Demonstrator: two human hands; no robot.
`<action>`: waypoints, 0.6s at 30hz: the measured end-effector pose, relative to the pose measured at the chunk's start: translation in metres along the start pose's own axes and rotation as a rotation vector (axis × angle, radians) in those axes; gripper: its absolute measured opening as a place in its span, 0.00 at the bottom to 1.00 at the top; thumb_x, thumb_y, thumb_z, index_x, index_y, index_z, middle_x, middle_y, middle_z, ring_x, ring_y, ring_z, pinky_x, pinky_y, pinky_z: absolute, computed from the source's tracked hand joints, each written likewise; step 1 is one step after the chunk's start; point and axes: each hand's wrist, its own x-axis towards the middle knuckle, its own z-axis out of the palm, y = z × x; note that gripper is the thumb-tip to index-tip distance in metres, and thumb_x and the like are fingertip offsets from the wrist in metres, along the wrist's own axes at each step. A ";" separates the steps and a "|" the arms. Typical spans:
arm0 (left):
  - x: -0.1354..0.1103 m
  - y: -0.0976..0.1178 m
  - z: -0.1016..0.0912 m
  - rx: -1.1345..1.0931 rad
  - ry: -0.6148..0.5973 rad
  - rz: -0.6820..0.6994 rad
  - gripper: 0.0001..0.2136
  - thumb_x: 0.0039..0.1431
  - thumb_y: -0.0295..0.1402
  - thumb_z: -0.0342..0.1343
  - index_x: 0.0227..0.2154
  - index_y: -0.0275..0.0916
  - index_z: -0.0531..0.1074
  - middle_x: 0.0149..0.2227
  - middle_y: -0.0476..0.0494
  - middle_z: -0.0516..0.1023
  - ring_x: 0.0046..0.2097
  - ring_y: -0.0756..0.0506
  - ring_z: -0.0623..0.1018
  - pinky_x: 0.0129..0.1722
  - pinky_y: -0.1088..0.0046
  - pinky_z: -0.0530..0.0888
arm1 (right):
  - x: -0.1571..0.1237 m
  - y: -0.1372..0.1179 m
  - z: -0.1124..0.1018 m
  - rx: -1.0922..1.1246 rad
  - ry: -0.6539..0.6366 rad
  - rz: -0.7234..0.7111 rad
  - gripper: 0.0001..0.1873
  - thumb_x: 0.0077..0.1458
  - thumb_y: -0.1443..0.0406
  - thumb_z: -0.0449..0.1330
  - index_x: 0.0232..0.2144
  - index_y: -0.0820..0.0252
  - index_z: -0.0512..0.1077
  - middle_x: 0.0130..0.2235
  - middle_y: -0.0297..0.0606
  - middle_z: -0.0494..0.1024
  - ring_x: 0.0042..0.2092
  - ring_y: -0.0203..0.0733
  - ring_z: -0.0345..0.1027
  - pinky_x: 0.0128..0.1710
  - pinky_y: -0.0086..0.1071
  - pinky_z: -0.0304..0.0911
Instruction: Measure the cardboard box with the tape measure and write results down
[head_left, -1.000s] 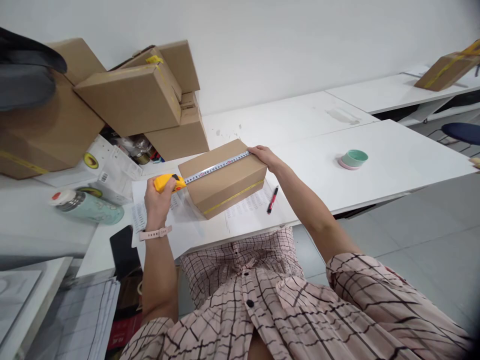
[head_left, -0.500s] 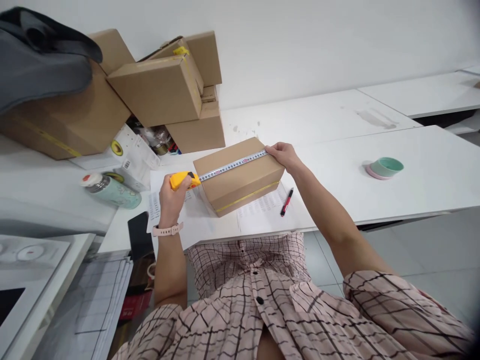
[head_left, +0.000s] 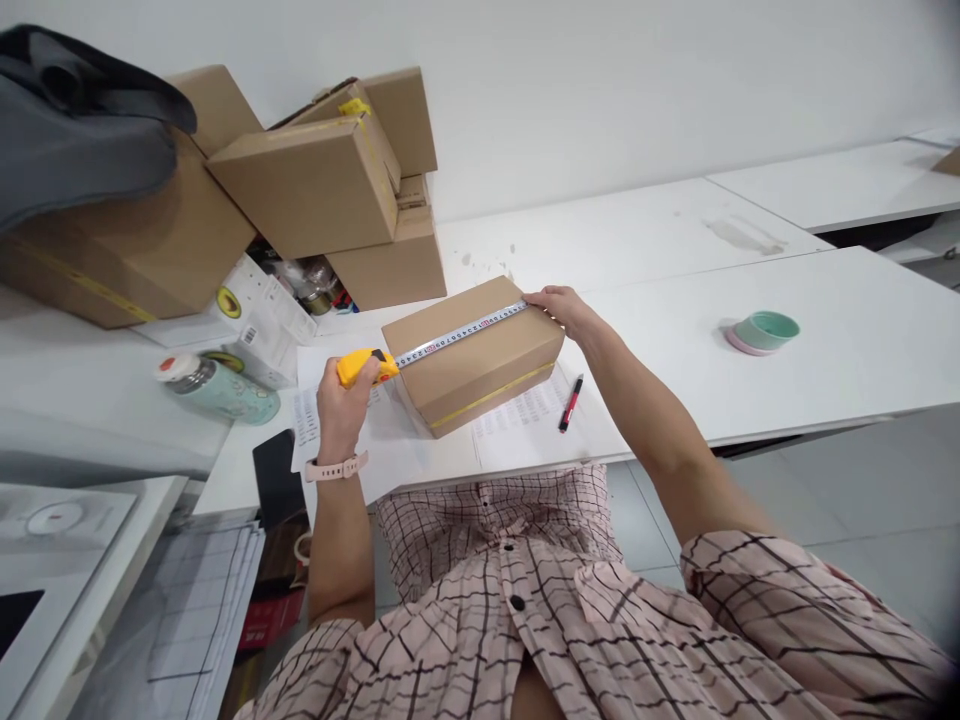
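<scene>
A closed cardboard box [head_left: 487, 350] with a yellow stripe low on its near side stands on the white table in front of me. My left hand [head_left: 343, 400] is closed round the yellow case of a tape measure [head_left: 358, 367], just off the box's left edge. The numbered metal blade runs from the case across the top of the box to its right edge. There my right hand [head_left: 562, 307] pinches the blade's far end against the box edge. Its fingertips partly cover the blade's tip.
Printed sheets [head_left: 510, 435] lie under and around the box, with a red and black pen [head_left: 571, 404] on them. A mint bottle [head_left: 221, 388], a black phone-like slab [head_left: 274, 478] and stacked cartons [head_left: 300, 190] are at left. A green cup [head_left: 766, 330] stands at right.
The whole view has shifted slightly. Both hands, the tape measure and the box keep the same places relative to each other.
</scene>
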 end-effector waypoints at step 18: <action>-0.015 0.005 -0.004 0.051 0.047 -0.005 0.18 0.52 0.49 0.63 0.31 0.40 0.66 0.27 0.54 0.68 0.30 0.50 0.67 0.29 0.77 0.67 | -0.011 0.003 0.010 -0.076 0.117 -0.085 0.21 0.52 0.56 0.69 0.22 0.57 0.62 0.25 0.34 0.68 0.29 0.37 0.60 0.29 0.33 0.58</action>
